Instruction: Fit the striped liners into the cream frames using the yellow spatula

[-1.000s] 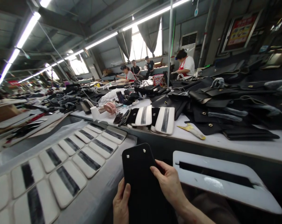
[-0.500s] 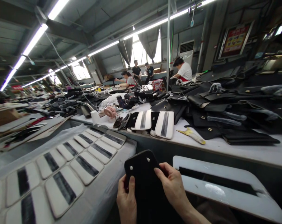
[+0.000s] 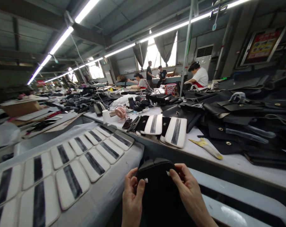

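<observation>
Both my hands hold a black leather piece at the bottom centre, its top edge bent over toward me. My left hand grips its left edge, thumb beside a small white mark. My right hand grips its upper right corner with the fingers curled onto the face. To the left, a row of white pads with black stripes lies on a grey-covered table.
A long workbench across from me carries two upright striped pads, stacks of black bag parts, a pink fan and a yellowish tool. A white slotted board lies at the lower right. Several people work far back.
The black piece dropped lower and its top edge curled over. My left hand slid up its left edge; my right hand stayed at the corner. The view swung slightly left.
</observation>
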Tool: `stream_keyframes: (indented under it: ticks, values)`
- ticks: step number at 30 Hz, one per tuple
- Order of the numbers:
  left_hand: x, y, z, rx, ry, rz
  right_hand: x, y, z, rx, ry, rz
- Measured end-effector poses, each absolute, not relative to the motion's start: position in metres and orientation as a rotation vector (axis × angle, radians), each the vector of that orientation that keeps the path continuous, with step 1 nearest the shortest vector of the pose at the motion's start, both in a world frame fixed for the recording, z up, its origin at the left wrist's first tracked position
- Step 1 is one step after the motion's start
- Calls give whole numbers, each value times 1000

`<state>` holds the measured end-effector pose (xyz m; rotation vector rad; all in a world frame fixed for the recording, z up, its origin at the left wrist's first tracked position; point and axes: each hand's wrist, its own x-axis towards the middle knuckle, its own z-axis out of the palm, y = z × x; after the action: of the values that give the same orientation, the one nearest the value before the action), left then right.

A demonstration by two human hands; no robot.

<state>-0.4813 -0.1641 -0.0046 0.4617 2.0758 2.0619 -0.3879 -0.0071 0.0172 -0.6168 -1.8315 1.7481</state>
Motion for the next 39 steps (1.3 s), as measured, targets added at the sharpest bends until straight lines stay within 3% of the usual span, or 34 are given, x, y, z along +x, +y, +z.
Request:
stream_keyframes:
  ticks: [8,23,28,31,34,39]
  values:
    - [-509,-164,16,936,2311,1786,-381,-8,13,-616,-1894,1685]
    - [-556,-125,100,1732,1894,803,-386,-24,19,-531,-1930,1557]
    - [-556,-119,107,1779,1834,532,-388,-30,28,-459,-1947,1687]
    - [-561,-142,103,1674,1931,602,-369,-23,18,-446,-2108,1796]
    - [-564,-187,94,1466,2104,798,-332,-17,-25,-590,-2162,1959]
    - [-541,-269,71,859,2393,1179,-291,-43,-111,-719,-1380,2687]
